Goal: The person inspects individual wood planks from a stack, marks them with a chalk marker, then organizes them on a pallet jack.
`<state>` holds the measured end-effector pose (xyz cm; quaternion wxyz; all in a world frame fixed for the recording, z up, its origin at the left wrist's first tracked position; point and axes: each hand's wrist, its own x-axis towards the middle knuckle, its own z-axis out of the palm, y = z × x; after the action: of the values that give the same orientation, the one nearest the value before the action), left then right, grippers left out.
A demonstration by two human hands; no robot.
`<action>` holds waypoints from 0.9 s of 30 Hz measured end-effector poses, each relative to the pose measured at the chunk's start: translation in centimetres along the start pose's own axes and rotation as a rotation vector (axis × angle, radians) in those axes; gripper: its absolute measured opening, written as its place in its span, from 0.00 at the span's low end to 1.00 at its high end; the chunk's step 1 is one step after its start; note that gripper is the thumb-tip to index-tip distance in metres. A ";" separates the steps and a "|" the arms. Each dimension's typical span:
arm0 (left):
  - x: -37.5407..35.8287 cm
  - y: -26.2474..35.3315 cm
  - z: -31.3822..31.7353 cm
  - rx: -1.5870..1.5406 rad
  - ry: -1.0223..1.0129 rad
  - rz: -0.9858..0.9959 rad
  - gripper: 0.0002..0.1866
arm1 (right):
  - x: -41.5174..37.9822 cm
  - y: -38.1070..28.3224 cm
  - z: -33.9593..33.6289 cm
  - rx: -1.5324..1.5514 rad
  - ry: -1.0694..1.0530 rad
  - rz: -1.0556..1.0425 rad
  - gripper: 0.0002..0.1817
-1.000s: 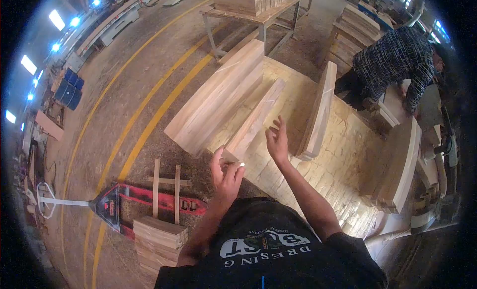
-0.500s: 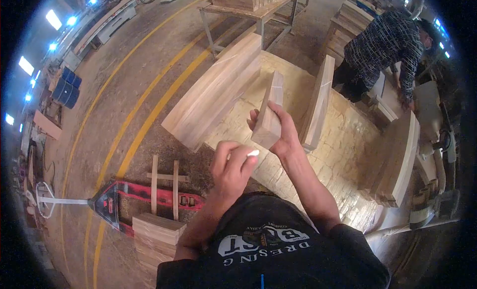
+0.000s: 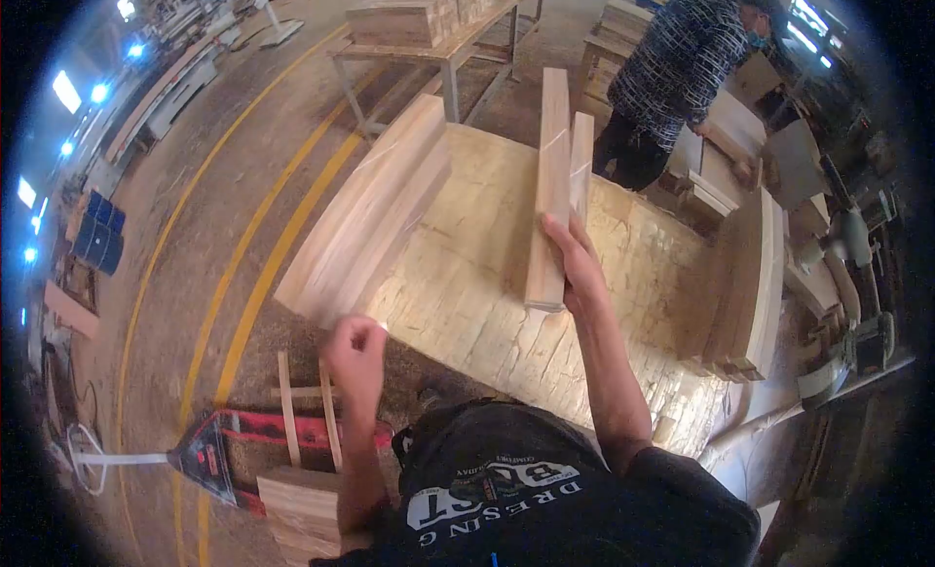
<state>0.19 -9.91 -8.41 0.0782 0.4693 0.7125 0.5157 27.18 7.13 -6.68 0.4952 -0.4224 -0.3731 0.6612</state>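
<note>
My right hand (image 3: 577, 260) grips the near part of a long wooden board (image 3: 551, 187), its thumb on the board's face. Just beyond it a second narrow board (image 3: 581, 163) stands on the pale table top (image 3: 467, 216). My left hand (image 3: 355, 358) is curled near the table's left front edge, with a small white thing (image 3: 384, 325) at its fingertips. Close to that hand lies the near end of a stack of wide boards (image 3: 365, 211) on the table's left side. Pale lines cross the faces of the boards.
Several curved boards (image 3: 745, 294) stand at the table's right end. A person (image 3: 672, 70) bends over panels at the upper right. A red pallet jack (image 3: 229, 455) and a wood stack (image 3: 297, 513) are at lower left. Behind stands a bench (image 3: 448, 56) with wood blocks.
My right hand has lowered the tilted board beside the standing one. My left hand has moved left and down, away from the board. The view has shifted.
</note>
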 end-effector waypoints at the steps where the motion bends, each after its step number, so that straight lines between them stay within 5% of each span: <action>1: -0.8 -0.3 0.7 -0.004 -0.004 0.007 0.04 | 0.3 -0.2 -0.6 -0.150 0.057 -0.119 0.36; 6: -4.3 -1.1 4.6 -0.196 -0.242 -0.208 0.04 | 2.9 2.0 -5.0 -0.153 0.022 -0.134 0.36; 8: -4.6 -0.9 5.0 -0.198 -0.264 -0.209 0.04 | 3.6 3.8 -5.7 -0.517 0.335 -0.170 0.34; 11: -4.6 -1.6 5.3 -0.217 -0.277 -0.217 0.04 | 4.8 5.4 -6.7 -0.527 0.359 -0.253 0.37; 15: -4.1 -2.8 4.9 -0.222 -0.302 -0.263 0.04 | 4.2 3.1 -7.0 -0.408 0.154 -0.267 0.36; 17: -3.9 -2.1 4.8 -0.218 -0.319 -0.250 0.04 | 6.0 3.5 -8.2 -1.140 0.096 -0.536 0.36; 18: -3.6 -1.8 4.6 -0.208 -0.328 -0.235 0.04 | 6.2 3.4 -8.1 -1.129 0.074 -0.540 0.36; 23: -2.5 -0.8 2.1 -0.184 -0.234 -0.207 0.03 | 5.3 3.0 -6.0 -0.843 0.083 -0.439 0.40; 27: -0.8 -4.8 -3.0 -0.068 0.233 -0.287 0.00 | 7.0 2.3 -7.4 -1.059 0.178 -0.459 0.39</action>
<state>-3.98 -12.61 -11.17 0.0839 0.2970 0.7587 0.5737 32.19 13.96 -12.85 0.3765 -0.5746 -0.6918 0.2225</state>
